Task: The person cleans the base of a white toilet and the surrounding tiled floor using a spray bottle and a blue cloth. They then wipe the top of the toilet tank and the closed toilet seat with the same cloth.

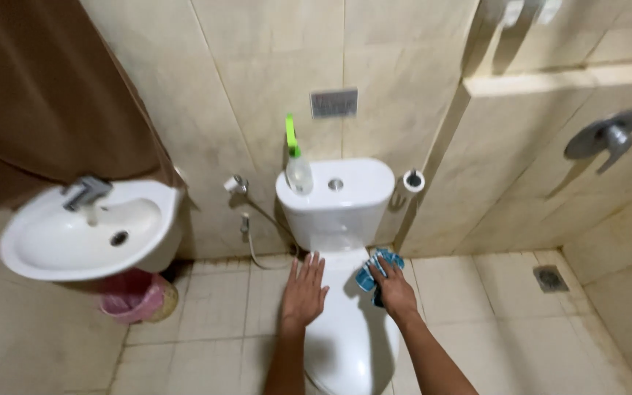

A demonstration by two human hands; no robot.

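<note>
Cloth point(379, 272), blue and bunched, lies at the lid's point(345, 322) two o'clock edge under the right hand point(395, 289), whose fingers press down on it. Left hand point(303, 290) rests flat and spread at ten o'clock, holding nothing. Wiping well probably means steady pressure, overlapping strokes, and bracing with the flat hand. Spray bottle point(298, 168) stands on the tank point(338, 194).

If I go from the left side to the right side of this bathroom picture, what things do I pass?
White sink → pink bin → spray hose → left hand → toilet tank → right hand pressing a blue cloth → toilet paper roll → floor drain → wall shower handle.
</note>
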